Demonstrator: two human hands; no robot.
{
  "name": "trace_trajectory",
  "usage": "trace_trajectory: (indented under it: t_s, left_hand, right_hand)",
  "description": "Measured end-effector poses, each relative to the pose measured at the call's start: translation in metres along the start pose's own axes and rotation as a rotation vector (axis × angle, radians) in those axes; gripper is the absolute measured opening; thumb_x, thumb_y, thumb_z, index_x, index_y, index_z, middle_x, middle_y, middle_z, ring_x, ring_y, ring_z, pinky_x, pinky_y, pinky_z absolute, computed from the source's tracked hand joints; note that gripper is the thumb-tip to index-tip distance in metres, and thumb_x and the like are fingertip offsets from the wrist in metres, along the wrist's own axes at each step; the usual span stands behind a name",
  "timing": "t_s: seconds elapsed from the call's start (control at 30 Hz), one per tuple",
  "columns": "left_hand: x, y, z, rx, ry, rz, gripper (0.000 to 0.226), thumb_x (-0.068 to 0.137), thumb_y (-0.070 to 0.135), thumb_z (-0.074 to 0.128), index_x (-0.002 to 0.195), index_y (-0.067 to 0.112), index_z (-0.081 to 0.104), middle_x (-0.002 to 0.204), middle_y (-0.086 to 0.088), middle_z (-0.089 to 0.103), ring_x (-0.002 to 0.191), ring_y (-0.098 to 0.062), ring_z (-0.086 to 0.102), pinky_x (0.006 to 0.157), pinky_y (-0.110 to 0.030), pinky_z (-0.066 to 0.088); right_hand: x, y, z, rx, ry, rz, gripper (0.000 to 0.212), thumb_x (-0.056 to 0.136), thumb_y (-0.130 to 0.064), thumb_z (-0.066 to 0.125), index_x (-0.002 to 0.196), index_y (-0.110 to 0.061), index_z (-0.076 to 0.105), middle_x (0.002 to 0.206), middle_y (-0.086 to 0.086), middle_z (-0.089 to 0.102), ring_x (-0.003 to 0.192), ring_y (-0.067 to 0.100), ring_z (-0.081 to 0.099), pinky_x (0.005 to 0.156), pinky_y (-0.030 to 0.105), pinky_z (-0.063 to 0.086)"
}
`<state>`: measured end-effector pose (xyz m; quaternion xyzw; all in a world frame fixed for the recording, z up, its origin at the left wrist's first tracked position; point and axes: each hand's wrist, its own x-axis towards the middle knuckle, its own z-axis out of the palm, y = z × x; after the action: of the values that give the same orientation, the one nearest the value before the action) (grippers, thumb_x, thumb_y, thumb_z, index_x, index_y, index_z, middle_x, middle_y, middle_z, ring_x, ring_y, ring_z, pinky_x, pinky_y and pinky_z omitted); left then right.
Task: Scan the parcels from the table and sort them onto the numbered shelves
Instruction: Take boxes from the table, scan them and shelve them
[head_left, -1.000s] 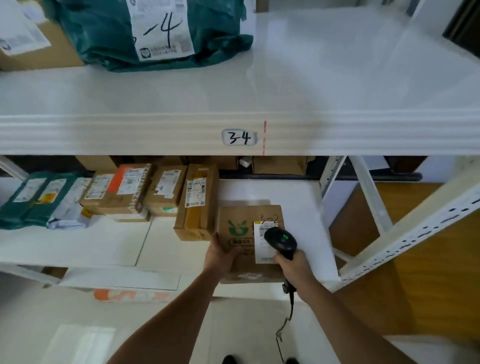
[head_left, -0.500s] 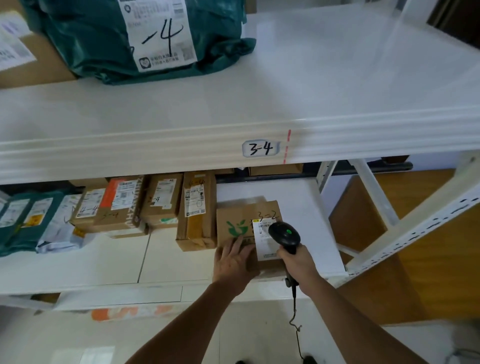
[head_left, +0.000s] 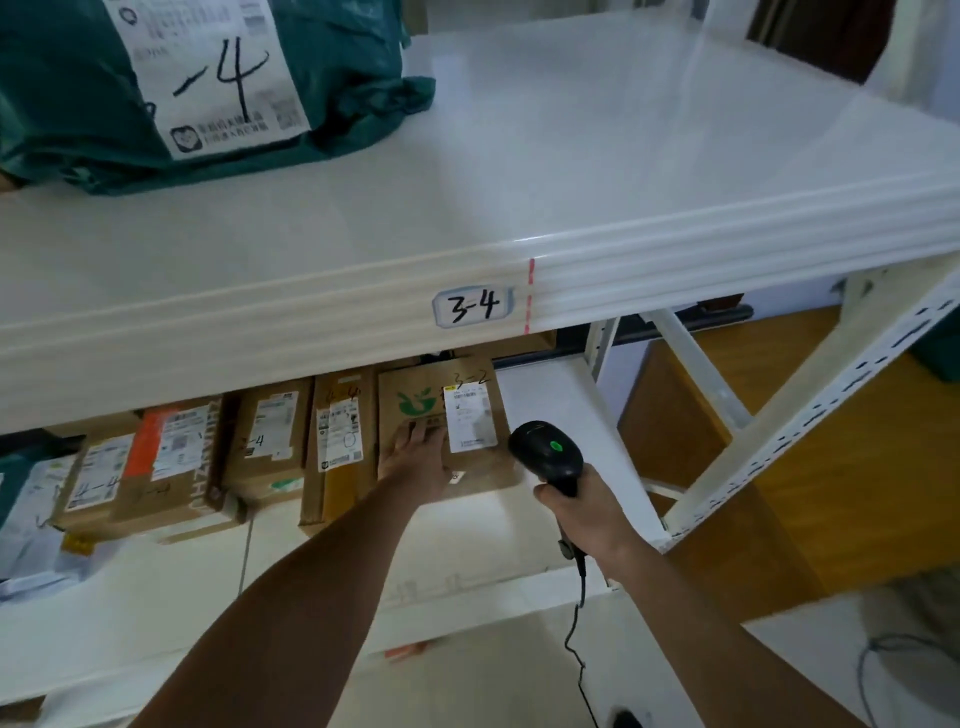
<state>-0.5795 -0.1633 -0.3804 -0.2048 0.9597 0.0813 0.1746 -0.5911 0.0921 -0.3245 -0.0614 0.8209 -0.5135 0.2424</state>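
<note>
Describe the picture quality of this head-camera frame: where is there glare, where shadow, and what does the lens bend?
Head view: bright glare washes the upper shelf top; shadow under it dims the lower parcels, including the box marked 3-2; the wide lens curves the shelf's front edge and tilts the upright post; small label print is soft, while the 3-4 tag reads clearly.

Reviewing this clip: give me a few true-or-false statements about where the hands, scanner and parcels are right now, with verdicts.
1. The left hand lies flat on the brown cardboard box with the green leaf logo. True.
2. The right hand holds a black handheld barcode scanner. True.
3. The white shelf-edge label reads 2-1. False: it reads 3-4.
4. The dark green plastic mailer bag lies on the lower shelf. False: it lies on the upper white shelf.
5. The scanner is cordless. False: a black cable hangs from it.
</note>
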Motion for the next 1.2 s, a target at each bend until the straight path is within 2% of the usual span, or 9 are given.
trace_trajectory:
  t_s: [0.23, 0.37, 0.47, 0.63, 0.83, 0.93, 1.03, 1.13, 1.2]
  left_hand:
    - [0.051, -0.015, -0.006, 0.078, -0.036, -0.034, 0.087, 0.098, 0.057, 0.054, 0.165, 0.037, 0.003, 0.169, -0.010, 0.009, 0.154, -0.042, 0.013, 0.123, -0.061, 0.025]
    - [0.042, 0.020, -0.019, 0.121, 0.088, 0.092, 0.078, 0.096, 0.050, 0.057, 0.160, 0.021, 0.024, 0.164, -0.010, 0.027, 0.149, -0.034, 0.030, 0.120, -0.049, 0.031]
    - [0.021, 0.080, -0.027, 0.040, 0.145, 0.331, 0.058, 0.098, 0.039, 0.058, 0.150, 0.017, 0.047, 0.152, -0.008, 0.048, 0.136, -0.030, 0.049, 0.109, -0.041, 0.044]
    - [-0.036, 0.184, -0.026, 0.012, -0.209, 0.607, 0.051, 0.103, 0.053, 0.057, 0.143, 0.021, 0.058, 0.141, 0.002, 0.063, 0.124, -0.020, 0.061, 0.101, -0.028, 0.044]
    - [-0.092, 0.298, 0.002, 0.090, -0.580, 0.757, 0.070, 0.086, 0.079, 0.057, 0.133, 0.027, 0.066, 0.142, 0.006, 0.062, 0.128, -0.014, 0.056, 0.111, -0.034, 0.045]
    - [-0.101, 0.363, 0.013, 0.016, -0.606, 0.786, 0.073, 0.070, 0.085, 0.055, 0.115, 0.030, 0.070, 0.117, 0.001, 0.073, 0.110, -0.019, 0.067, 0.102, -0.042, 0.054]
    - [-0.113, 0.433, 0.010, -0.034, -0.576, 0.835, 0.060, 0.084, 0.073, 0.056, 0.123, 0.028, 0.066, 0.119, -0.006, 0.072, 0.104, -0.022, 0.066, 0.090, -0.041, 0.055]
    - [-0.110, 0.500, 0.007, -0.104, -0.474, 0.797, 0.046, 0.094, 0.065, 0.057, 0.120, 0.028, 0.062, 0.106, -0.004, 0.072, 0.086, -0.021, 0.065, 0.070, -0.038, 0.053]
    - [-0.105, 0.542, 0.005, -0.141, -0.403, 0.823, 0.055, 0.092, 0.068, 0.056, 0.130, 0.029, 0.058, 0.129, -0.004, 0.069, 0.103, -0.021, 0.065, 0.084, -0.038, 0.055]
  right_hand:
    - [-0.029, -0.006, -0.021, 0.083, 0.070, 0.020, 0.010, 0.090, -0.015, 0.067, 0.085, -0.020, 0.059, 0.067, 0.004, 0.051, 0.064, 0.015, 0.052, 0.062, 0.029, 0.042]
    - [-0.043, -0.004, -0.048, 0.079, 0.101, 0.032, 0.011, 0.092, -0.019, 0.067, 0.092, -0.026, 0.058, 0.074, 0.003, 0.055, 0.069, 0.013, 0.054, 0.066, 0.027, 0.043]
    - [-0.056, 0.003, -0.076, 0.045, 0.134, 0.047, 0.008, 0.092, -0.021, 0.066, 0.095, -0.019, 0.059, 0.069, 0.001, 0.055, 0.064, 0.013, 0.053, 0.062, 0.029, 0.043]
    - [-0.086, 0.024, -0.140, -0.007, 0.128, 0.058, 0.006, 0.092, -0.021, 0.065, 0.089, -0.020, 0.060, 0.066, -0.004, 0.055, 0.062, 0.010, 0.051, 0.059, 0.025, 0.040]
    - [-0.127, 0.061, -0.223, -0.010, 0.227, 0.106, 0.009, 0.090, -0.019, 0.065, 0.082, -0.021, 0.061, 0.062, -0.010, 0.053, 0.055, 0.003, 0.048, 0.054, 0.021, 0.039]
    - [-0.145, 0.081, -0.263, -0.005, 0.258, 0.134, 0.020, 0.089, -0.022, 0.067, 0.072, -0.024, 0.058, 0.054, -0.014, 0.048, 0.056, 0.005, 0.045, 0.055, 0.023, 0.034]
    - [-0.168, 0.098, -0.305, 0.008, 0.310, 0.112, 0.012, 0.090, -0.020, 0.069, 0.081, -0.024, 0.063, 0.054, -0.019, 0.057, 0.055, -0.003, 0.049, 0.054, 0.017, 0.034]
    - [-0.188, 0.117, -0.351, -0.020, 0.401, 0.142, 0.004, 0.090, -0.020, 0.066, 0.090, -0.018, 0.063, 0.075, 0.002, 0.071, 0.068, 0.011, 0.061, 0.062, 0.027, 0.043]
    - [-0.199, 0.127, -0.382, -0.026, 0.460, 0.165, 0.008, 0.089, -0.022, 0.066, 0.095, -0.018, 0.063, 0.082, 0.007, 0.074, 0.074, 0.018, 0.070, 0.066, 0.030, 0.051]
